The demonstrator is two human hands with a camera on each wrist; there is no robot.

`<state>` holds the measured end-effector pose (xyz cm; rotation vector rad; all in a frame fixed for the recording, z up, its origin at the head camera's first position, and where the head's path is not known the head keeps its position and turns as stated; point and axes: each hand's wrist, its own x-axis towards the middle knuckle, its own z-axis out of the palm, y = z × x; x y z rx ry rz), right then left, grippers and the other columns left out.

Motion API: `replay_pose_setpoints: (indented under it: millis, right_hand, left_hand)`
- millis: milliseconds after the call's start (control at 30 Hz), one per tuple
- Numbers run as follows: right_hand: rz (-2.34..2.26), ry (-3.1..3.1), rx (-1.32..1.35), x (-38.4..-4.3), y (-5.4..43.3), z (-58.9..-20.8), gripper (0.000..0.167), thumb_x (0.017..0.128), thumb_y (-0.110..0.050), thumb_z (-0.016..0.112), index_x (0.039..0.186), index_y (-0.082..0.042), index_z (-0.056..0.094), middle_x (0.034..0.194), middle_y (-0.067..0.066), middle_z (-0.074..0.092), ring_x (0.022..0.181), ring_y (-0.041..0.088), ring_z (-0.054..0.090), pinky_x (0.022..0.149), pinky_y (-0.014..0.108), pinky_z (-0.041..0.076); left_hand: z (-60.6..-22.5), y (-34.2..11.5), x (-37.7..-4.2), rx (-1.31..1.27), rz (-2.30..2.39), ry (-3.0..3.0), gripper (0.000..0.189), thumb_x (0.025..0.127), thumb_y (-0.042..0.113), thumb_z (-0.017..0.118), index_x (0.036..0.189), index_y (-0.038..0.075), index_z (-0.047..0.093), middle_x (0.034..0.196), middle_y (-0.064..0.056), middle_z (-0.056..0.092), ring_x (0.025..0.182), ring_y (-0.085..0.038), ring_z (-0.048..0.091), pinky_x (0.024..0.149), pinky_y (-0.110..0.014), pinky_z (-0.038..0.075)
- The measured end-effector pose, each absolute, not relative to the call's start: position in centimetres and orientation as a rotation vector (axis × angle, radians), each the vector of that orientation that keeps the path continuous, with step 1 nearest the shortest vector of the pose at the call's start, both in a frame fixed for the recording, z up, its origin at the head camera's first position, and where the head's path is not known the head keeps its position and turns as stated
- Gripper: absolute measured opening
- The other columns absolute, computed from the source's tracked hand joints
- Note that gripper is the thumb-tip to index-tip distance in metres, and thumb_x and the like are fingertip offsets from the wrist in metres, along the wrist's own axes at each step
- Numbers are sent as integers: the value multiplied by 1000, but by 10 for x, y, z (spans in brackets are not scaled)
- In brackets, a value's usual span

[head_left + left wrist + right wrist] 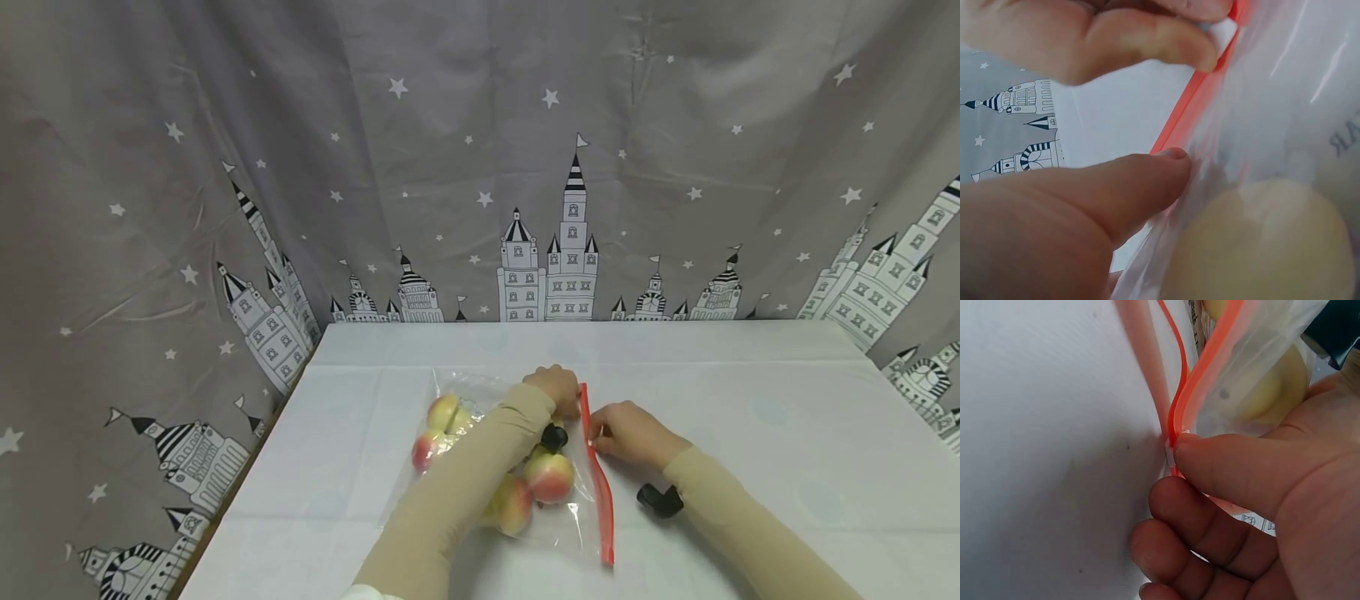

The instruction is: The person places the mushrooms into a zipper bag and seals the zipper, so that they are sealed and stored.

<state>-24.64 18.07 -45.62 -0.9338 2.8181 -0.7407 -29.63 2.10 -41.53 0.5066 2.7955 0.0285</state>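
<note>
A clear zip bag with a red zip strip lies flat on the table, its mouth toward the right. Inside are several round yellow fruits with a red blush, partly covered by the left forearm. My left hand grips the bag's mouth near the far end of the strip; its thumb presses on the plastic in the left wrist view. Just nearer along the strip, my right hand pinches the small white slider between thumb and forefinger. Its other fingers are curled.
A white cloth covers the table. Behind it and along the left hangs a grey curtain printed with castles and stars. Each wrist carries a small black camera. The left forearm crosses over the bag.
</note>
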Motion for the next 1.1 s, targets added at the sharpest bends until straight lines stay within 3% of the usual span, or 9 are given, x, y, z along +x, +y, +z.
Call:
replay_pose_setpoints:
  millis: [267,633,1100]
  right_hand:
    - [-744,2791,-934,-237,182,-456,15,82,-1,71,75,-14,69,70,-8,59,65,3,45,60,19,40]
    - [-770,2771,-987,-225,184,-459,20,81,0,72,72,-17,67,67,-12,56,63,-1,42,59,18,39]
    - [-844,2673,-984,-208,184,-459,18,82,1,71,75,-15,69,69,-12,59,65,-3,44,59,18,42]
  left_hand:
    - [-415,21,-298,497,33,2779,12,86,27,71,88,15,69,106,-6,67,91,-23,61,73,-35,52]
    - [-413,21,-295,494,36,2786,19,86,27,71,101,15,73,114,-7,67,99,-24,62,78,-36,54]
    - [-414,22,-294,503,22,2792,18,86,26,71,101,15,74,116,-7,67,100,-25,62,79,-38,53]
